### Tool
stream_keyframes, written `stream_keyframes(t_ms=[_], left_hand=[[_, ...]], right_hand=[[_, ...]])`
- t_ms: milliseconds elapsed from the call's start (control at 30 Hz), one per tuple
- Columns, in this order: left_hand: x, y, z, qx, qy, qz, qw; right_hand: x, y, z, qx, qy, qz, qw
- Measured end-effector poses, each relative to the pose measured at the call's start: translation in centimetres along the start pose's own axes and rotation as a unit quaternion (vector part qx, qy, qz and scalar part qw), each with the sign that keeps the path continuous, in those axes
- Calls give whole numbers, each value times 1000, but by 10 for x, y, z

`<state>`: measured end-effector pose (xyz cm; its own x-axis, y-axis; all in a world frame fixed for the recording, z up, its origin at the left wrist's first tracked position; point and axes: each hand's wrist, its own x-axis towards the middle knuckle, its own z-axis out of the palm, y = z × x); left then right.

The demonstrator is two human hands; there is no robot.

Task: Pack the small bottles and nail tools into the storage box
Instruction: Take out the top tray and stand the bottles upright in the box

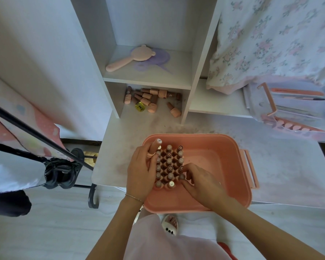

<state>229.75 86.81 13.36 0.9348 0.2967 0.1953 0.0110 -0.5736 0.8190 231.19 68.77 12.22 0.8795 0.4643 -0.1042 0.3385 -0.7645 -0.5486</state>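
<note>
Right now your work centres on the salmon-pink plastic storage box sitting on the pale desk top. Against the box's left wall stands a tight block of small pink-brown nail polish bottles, upright with caps up, packed in rows so they brace one another and leave the right half of the box floor bare.

Your left hand lies along the left flank of the block, fingers curled round a pink capped bottle that sticks up at the block's far left corner; held this way, the hand seems also to act as a stop so the rows do not spread. Your right hand is at the near right corner of the block, fingertips pinching a single bottle cap, probably seating it into the open end of a row.

Beyond the box, in the lower white shelf cubby, a loose heap of similar bottles lies on its sides, not yet packed. To the box's far right rests a clear plastic organiser tray holding long nail files and tools, which I judge are also waiting to go in.
</note>
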Motion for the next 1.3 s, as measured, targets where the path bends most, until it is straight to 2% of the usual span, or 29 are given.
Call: stream_keyframes(t_ms=[100,267,400,533,700,867,967,1067,1200,1300], left_hand=[[0,0,-1,3,1,3,1000],[-1,0,-2,-17,-28,2,999],[-4,-6,0,11,-83,30,996],[-5,-7,-2,39,-102,101,989],[-4,-7,-5,24,-115,115,986],[-3,-5,-5,26,-110,147,983],[-1,-5,-7,86,-87,173,977],[-4,-10,-6,114,-75,106,985],[-8,-15,-1,79,-37,-48,995],[-10,-16,2,51,-14,-96,994]], right_hand=[[0,-1,-11,28,36,-11,999],[12,-15,-42,161,114,-44,979],[23,-33,-59,217,97,-67,969],[26,-40,-62,172,69,-76,980],[20,-37,-58,181,-4,-47,982],[17,-36,-60,188,-8,-48,981],[10,-30,-65,205,17,-55,977],[-2,-18,-73,204,13,-51,978],[-14,-3,-72,188,-29,-24,981],[-19,1,-67,174,-64,-4,983]])
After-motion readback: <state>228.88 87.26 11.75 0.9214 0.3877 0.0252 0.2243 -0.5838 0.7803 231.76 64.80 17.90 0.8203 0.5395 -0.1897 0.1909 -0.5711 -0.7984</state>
